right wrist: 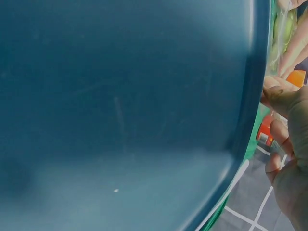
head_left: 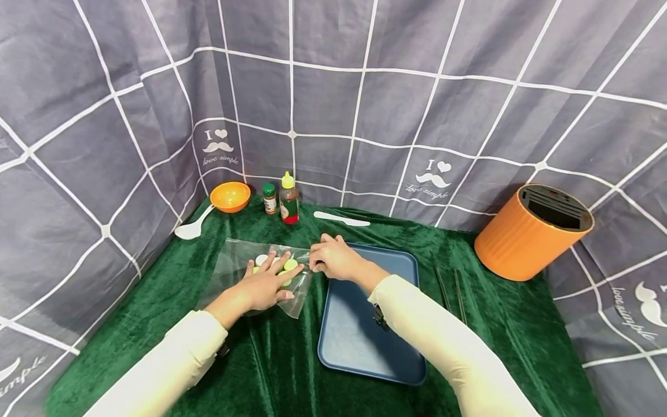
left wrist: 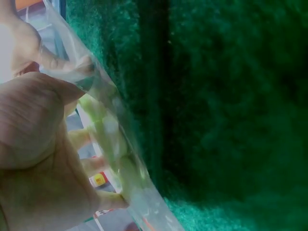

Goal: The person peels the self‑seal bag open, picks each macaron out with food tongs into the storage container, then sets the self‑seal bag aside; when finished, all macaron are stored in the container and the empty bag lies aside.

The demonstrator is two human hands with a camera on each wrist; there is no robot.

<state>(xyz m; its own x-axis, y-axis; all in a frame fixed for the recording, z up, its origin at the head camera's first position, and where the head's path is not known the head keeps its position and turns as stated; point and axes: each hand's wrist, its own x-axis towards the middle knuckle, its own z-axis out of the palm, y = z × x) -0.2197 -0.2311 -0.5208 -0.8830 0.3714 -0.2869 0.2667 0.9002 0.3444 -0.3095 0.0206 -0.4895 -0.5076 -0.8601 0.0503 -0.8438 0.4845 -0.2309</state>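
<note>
A clear plastic bag (head_left: 229, 258) lies on the green cloth left of the tray, with several round white and yellow-green pieces (head_left: 290, 264) inside. My left hand (head_left: 259, 289) rests on top of it, fingers spread straight across the pieces and partly covering them. In the left wrist view the bag (left wrist: 139, 192) shows beyond the spread fingers of that hand (left wrist: 38, 144). At the bag's right end, my right hand (head_left: 336, 258) pinches its edge between thumb and curled fingers. The right wrist view has the right hand (right wrist: 293, 139) at its right border, beside the tray.
A blue tray (head_left: 365, 330) lies under my right forearm. Behind stand an orange bowl (head_left: 230, 194), white spoon (head_left: 190, 230), green-capped jar (head_left: 269, 200), sauce bottle (head_left: 289, 202) and white knife (head_left: 341, 219). To the right are dark thin sticks (head_left: 460, 295) and an orange knife holder (head_left: 513, 243).
</note>
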